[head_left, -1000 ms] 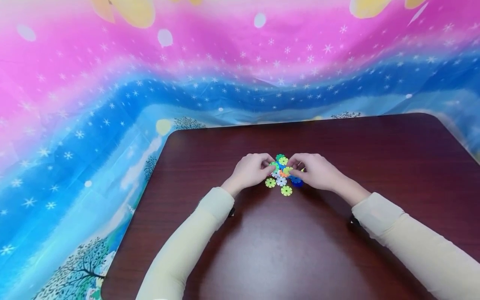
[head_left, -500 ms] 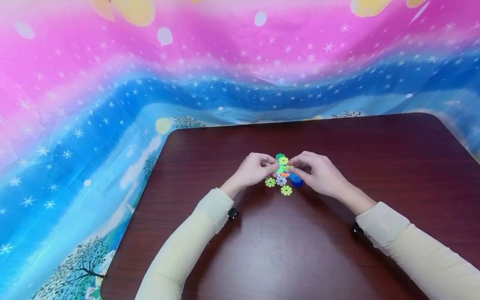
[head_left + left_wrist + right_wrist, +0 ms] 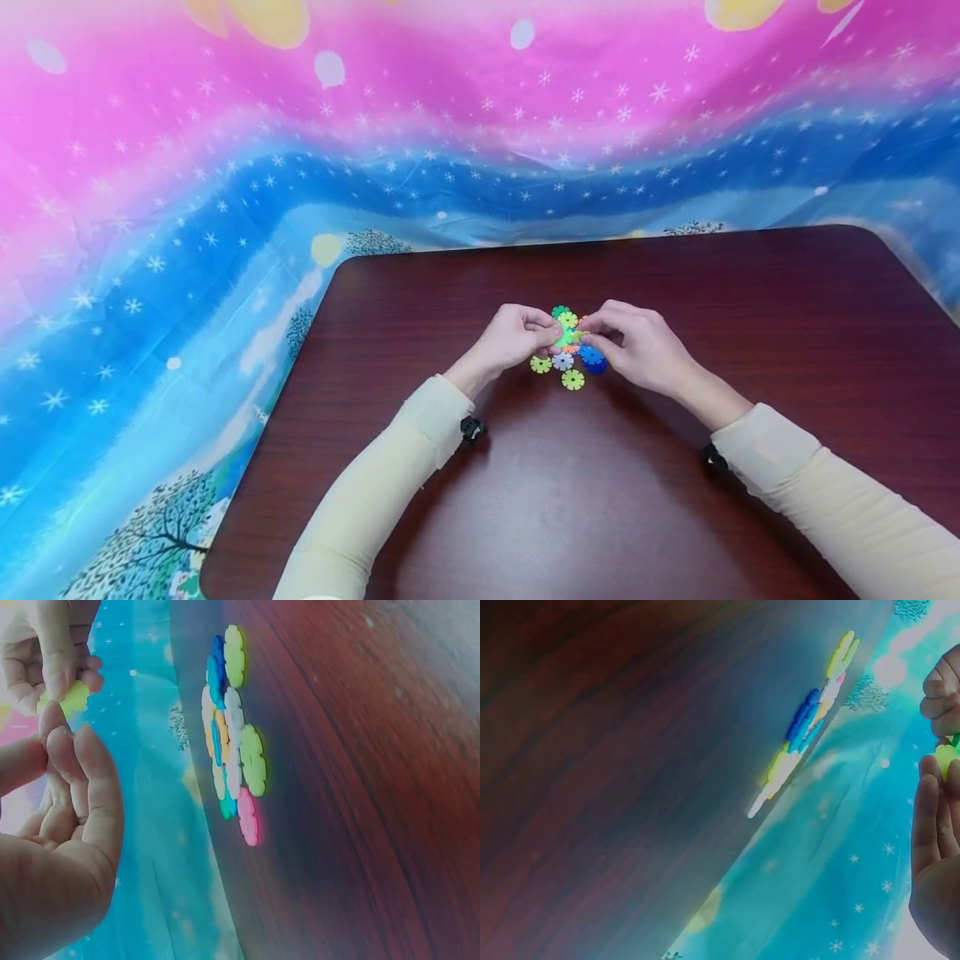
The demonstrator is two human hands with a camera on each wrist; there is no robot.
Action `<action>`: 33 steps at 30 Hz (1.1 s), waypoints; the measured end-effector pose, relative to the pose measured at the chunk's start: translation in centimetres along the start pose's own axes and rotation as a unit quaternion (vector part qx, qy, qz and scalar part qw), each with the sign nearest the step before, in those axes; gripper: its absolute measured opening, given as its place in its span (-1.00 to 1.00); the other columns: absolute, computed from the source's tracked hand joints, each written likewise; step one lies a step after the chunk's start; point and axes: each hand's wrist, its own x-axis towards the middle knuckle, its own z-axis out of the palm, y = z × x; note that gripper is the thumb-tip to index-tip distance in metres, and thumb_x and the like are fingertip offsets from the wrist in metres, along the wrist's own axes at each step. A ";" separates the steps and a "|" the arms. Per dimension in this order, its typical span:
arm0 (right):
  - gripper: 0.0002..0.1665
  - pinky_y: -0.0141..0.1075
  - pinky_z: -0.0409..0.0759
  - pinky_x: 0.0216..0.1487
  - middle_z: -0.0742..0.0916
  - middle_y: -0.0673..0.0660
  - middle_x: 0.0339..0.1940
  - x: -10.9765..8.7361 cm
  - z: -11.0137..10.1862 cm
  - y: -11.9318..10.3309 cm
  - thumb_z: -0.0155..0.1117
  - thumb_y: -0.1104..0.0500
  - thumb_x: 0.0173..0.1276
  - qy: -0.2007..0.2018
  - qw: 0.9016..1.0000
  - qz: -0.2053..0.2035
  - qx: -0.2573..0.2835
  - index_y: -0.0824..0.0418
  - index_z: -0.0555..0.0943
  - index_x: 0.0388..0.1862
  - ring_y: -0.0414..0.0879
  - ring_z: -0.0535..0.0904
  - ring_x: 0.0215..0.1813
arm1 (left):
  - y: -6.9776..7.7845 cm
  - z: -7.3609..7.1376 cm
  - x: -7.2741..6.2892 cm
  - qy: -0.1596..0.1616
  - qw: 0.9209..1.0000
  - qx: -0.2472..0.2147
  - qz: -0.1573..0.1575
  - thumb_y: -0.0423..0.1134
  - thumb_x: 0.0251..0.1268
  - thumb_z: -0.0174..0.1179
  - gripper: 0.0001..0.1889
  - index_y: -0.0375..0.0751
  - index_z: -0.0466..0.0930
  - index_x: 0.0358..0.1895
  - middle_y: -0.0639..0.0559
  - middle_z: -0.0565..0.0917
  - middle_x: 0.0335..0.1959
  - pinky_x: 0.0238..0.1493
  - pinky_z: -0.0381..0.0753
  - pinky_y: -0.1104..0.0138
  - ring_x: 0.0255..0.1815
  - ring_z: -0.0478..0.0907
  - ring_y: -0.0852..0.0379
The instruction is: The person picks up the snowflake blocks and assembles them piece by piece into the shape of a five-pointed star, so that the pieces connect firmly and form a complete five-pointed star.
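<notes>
In the head view my left hand (image 3: 516, 337) pinches a green snowflake disc (image 3: 565, 336) between thumb and fingertips. Facing it, my right hand (image 3: 639, 346) holds a yellow-green snowflake disc (image 3: 75, 697) by its edge. The two discs meet or nearly meet; their contact is too small to make out. Both are raised above the table, over a loose group of flat notched discs. That group includes a white disc (image 3: 562, 361), a blue disc (image 3: 591, 355), a yellow-green disc (image 3: 573, 380) and a pink disc (image 3: 248, 817). My hands cover part of the group in the head view.
A dark reddish-brown table (image 3: 540, 500) with rounded corners lies under the hands. Behind it and along its left side hangs a pink and blue cloth (image 3: 450, 150) printed with snowflakes and trees. Small black devices, such as this wrist camera (image 3: 473, 430), sit at both cuffs.
My left hand has brought the green disc rightward, up to the yellow-green disc in my right hand. The right hand has risen slightly. The discs on the table look unmoved.
</notes>
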 end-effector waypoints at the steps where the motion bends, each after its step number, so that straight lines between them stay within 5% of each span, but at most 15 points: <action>1: -0.65 -0.22 0.71 -0.27 0.72 -0.08 -0.26 0.0 0.0 -0.1 0.63 0.36 0.14 0.002 1.000 -0.001 -0.003 0.15 0.76 -0.10 -0.25 0.65 -0.29 | 0.0 0.1 0.0 0.004 1.000 -0.004 -0.001 -0.40 0.42 0.33 -0.79 -0.51 0.71 -0.03 -0.22 0.79 -0.30 -0.27 0.74 0.31 -0.42 0.74 0.11; 4: -0.67 -0.26 0.67 -0.31 0.71 -0.08 -0.28 0.1 0.2 -0.3 0.64 0.36 0.14 0.004 1.000 -0.004 -0.016 0.15 0.76 -0.12 -0.26 0.60 -0.32 | -0.1 0.4 -0.1 0.011 1.000 -0.011 -0.005 -0.41 0.41 0.32 -0.80 -0.52 0.72 -0.04 -0.23 0.79 -0.31 -0.28 0.74 0.31 -0.43 0.72 0.09; 10: -0.70 -0.28 0.61 -0.38 0.70 -0.06 -0.29 0.5 0.6 -0.4 0.61 0.37 0.17 -0.018 0.999 -0.016 -0.031 0.15 0.76 -0.14 -0.25 0.53 -0.37 | -0.3 0.4 -0.4 0.027 1.000 0.006 -0.007 -0.37 0.43 0.32 -0.83 -0.45 0.75 -0.07 -0.20 0.79 -0.35 -0.20 0.76 0.19 -0.24 0.74 -0.26; 15: -0.62 -0.18 0.68 -0.30 0.75 0.02 -0.12 1.1 0.2 0.1 0.57 0.20 0.30 -0.070 0.997 0.034 -0.026 0.18 0.73 0.08 -0.17 0.65 -0.25 | -0.7 -0.2 -0.4 0.030 1.000 0.004 0.000 -0.33 0.46 0.31 -0.81 -0.42 0.74 -0.05 -0.33 0.78 -0.28 -0.15 0.76 0.14 -0.14 0.69 -0.41; 20: -0.49 -0.10 0.68 -0.22 0.74 0.12 -0.01 1.0 -0.3 2.0 0.56 0.01 0.31 -0.185 0.969 0.132 -0.099 0.18 0.72 0.18 -0.06 0.67 -0.19 | -0.9 -0.6 -0.4 0.040 0.999 -0.014 0.002 -0.32 0.47 0.30 -0.81 -0.41 0.74 -0.04 -0.31 0.79 -0.26 -0.20 0.75 0.21 -0.25 0.73 -0.23; 24: -0.45 -0.14 0.60 -0.28 0.70 0.11 -0.08 0.6 0.1 3.3 0.57 -0.09 0.28 -0.258 0.942 0.154 -0.147 0.11 0.75 0.18 -0.09 0.56 -0.26 | -0.9 -0.9 -0.6 0.044 0.999 -0.014 0.000 -0.32 0.48 0.29 -0.80 -0.41 0.74 -0.02 -0.25 0.80 -0.28 -0.22 0.75 0.23 -0.32 0.73 -0.06; 33: -0.55 -0.07 0.61 -0.13 0.67 0.05 -0.11 0.6 0.7 4.1 0.59 -0.02 0.27 -0.272 0.941 0.160 -0.118 0.16 0.72 0.03 -0.09 0.56 -0.20 | -1.0 -0.8 -0.6 0.042 0.999 -0.026 0.006 -0.31 0.48 0.29 -0.80 -0.40 0.74 -0.03 -0.15 0.80 -0.35 -0.25 0.74 0.24 -0.14 0.64 -0.46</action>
